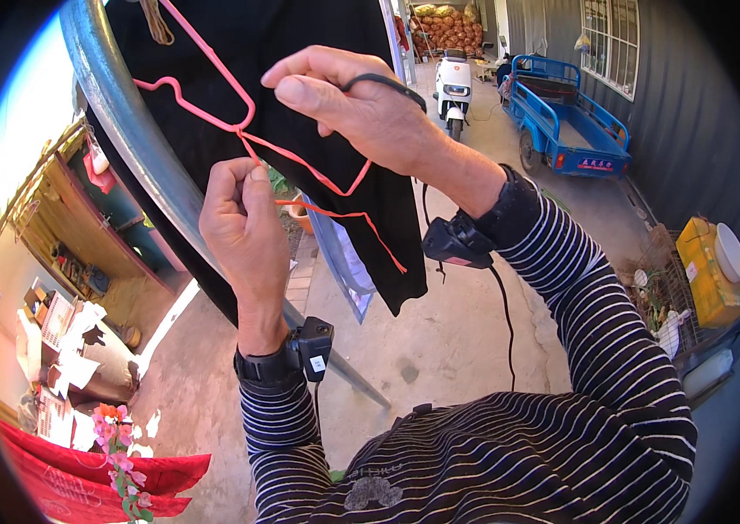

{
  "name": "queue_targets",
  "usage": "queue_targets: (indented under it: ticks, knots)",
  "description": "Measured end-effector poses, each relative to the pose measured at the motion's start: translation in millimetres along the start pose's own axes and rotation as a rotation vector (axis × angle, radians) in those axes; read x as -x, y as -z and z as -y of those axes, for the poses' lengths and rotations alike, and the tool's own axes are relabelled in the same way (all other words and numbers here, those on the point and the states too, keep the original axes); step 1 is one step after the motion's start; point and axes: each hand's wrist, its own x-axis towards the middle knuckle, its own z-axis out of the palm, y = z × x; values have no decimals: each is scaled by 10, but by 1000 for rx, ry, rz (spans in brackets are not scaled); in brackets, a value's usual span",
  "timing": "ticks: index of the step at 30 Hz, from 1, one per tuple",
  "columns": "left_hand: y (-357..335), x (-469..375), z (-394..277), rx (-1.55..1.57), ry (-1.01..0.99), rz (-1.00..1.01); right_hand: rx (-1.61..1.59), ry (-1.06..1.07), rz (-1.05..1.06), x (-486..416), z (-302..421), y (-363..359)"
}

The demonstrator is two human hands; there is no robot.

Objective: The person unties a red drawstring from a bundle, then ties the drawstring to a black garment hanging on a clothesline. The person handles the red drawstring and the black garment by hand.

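Observation:
A pink wire clothes hanger (243, 118) hangs in front of a black garment (317, 39). A thin pink plastic strip (301, 164) is knotted around the hanger's bent wire. My left hand (245, 223) pinches this strip between thumb and forefinger just below the knot. A loose strip end (364, 214) trails to the right from behind these fingers, across the black cloth. My right hand (370, 118) is raised at the right, thumb and forefinger stretched out, other fingers curled. One strip length passes behind it, and whether the curled fingers grip it is hidden.
A curved metal pipe (140, 137) runs close to my left hand. Behind stand a white electric scooter (455, 85) and a blue cargo tricycle (566, 124). A wire cage (658, 295) and yellow box (710, 272) are at the right. Red cloth (167, 481) lies lower left.

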Motion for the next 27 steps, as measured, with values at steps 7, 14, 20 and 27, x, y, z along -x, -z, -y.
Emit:
queue_targets:
  ticks: [7, 14, 20, 27]
  knots:
    - [72, -8, -81, -16, 92, 41, -41, -104, 18, -352, 195, -142]
    - [39, -118, -92, 345, 107, -121, -115, -202, 142, -532, 154, -216]
    - [-96, -235, 28, 418, 115, -63, -532, -333, 245, -502, 130, -135]
    - [-98, -307, 84, 313, 79, -52, -648, -387, 283, -520, 132, -90]
